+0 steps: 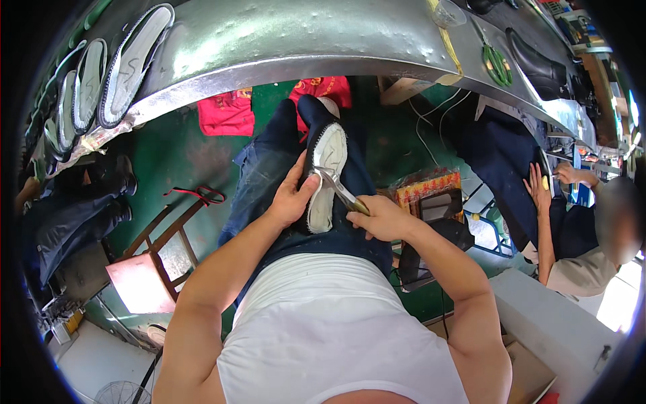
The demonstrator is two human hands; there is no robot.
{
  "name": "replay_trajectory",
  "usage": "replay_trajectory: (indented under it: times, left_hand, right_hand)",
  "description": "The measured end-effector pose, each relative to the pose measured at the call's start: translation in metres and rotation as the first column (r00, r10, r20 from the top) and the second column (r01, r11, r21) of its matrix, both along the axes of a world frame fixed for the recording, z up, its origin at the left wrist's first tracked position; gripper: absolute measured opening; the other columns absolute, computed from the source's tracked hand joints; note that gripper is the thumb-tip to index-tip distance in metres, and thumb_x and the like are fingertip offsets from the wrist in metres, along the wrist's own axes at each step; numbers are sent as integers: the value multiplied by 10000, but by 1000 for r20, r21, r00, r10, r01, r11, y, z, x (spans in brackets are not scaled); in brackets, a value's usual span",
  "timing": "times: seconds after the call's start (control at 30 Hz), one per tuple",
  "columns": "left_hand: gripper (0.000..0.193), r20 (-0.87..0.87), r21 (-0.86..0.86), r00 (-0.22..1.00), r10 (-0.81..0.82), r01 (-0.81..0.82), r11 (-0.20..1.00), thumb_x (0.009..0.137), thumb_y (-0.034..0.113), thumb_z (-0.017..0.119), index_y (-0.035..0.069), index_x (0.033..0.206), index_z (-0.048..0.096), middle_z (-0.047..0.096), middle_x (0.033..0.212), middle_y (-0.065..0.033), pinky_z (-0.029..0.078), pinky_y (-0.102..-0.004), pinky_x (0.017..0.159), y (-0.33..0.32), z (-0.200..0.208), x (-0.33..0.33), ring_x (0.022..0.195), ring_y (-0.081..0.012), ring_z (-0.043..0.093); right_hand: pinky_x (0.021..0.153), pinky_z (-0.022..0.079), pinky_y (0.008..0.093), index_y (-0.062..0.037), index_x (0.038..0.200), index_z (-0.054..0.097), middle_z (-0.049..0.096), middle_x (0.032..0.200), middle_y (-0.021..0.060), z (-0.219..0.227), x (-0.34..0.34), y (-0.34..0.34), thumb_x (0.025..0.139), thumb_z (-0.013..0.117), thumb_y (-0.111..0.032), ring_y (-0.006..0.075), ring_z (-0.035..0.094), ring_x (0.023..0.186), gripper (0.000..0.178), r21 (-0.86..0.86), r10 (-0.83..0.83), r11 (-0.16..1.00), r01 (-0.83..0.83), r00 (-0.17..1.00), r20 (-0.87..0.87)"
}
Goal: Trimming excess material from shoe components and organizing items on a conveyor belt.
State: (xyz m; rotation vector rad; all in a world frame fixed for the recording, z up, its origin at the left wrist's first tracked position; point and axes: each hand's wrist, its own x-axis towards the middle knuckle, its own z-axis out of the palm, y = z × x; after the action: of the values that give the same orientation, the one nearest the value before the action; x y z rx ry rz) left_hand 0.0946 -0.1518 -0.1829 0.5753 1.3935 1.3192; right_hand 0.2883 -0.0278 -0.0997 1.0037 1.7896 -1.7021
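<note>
On my lap lies a dark shoe upper with its white underside facing up and its rim pleated all round. My left hand grips it along the left side at the narrow waist, thumb pressed on the edge. My right hand is closed round the handles of metal pliers. The jaws of the pliers meet the shoe's edge near my left thumb; whether they pinch the material is too small to tell.
A metal bench curves across the front. Several similar shoes stand at its left end. Green-handled scissors and a black shoe lie at the right. A wooden chair is at my left; a co-worker sits at right.
</note>
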Motion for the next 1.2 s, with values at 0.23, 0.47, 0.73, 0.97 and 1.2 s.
replay_trajectory:
  times: [0.23, 0.47, 0.73, 0.97, 1.2]
  left_hand:
    - [730, 198, -50, 970, -144, 157, 986, 942, 405, 622, -54, 1447, 363, 518, 1372, -189, 391, -339, 1063, 24, 28, -25, 1261, -225, 504]
    - [597, 365, -31, 930, -35, 49, 998, 983, 463, 560, -16, 1338, 526, 667, 1179, -128, 512, -340, 929, 26, 62, -50, 1020, -199, 659]
    - [795, 259, -349, 965, -32, 124, 929, 870, 635, 629, 11, 1349, 511, 621, 1234, -122, 464, -393, 988, 48, -14, -60, 1098, -227, 603]
    - [776, -492, -302, 865, -95, -68, 951, 852, 584, 677, -29, 1303, 528, 661, 1127, -156, 528, -349, 864, 49, -15, -39, 963, -232, 661]
    - [691, 468, -316, 870, 155, 0, 949, 863, 495, 712, 20, 1298, 463, 638, 1050, -120, 597, -421, 739, 36, -34, -53, 887, -233, 681]
  right_hand:
    - [629, 570, 290, 37, 1140, 588, 658, 973, 118, -8, 36, -5, 973, 569, -196, 180, 659, 734, 287, -195, -336, 928, 319, 939, -66]
    - [647, 598, 304, 52, 1142, 582, 650, 1017, 131, -34, 54, -25, 988, 556, -181, 186, 652, 901, 280, -243, -533, 833, 498, 839, -110]
    - [646, 535, 331, 29, 1117, 588, 674, 941, 143, -1, 44, -28, 958, 591, -207, 235, 662, 698, 285, 22, -326, 945, 327, 944, -46]
    - [904, 475, 474, 30, 1186, 571, 643, 1042, 254, 24, 54, -38, 912, 588, -165, 443, 600, 1011, 337, 459, 132, 885, -77, 987, -88]
    - [922, 467, 484, 37, 1206, 567, 632, 1093, 259, 30, 64, -50, 902, 585, -142, 437, 596, 1044, 354, 467, 148, 881, -72, 980, -129]
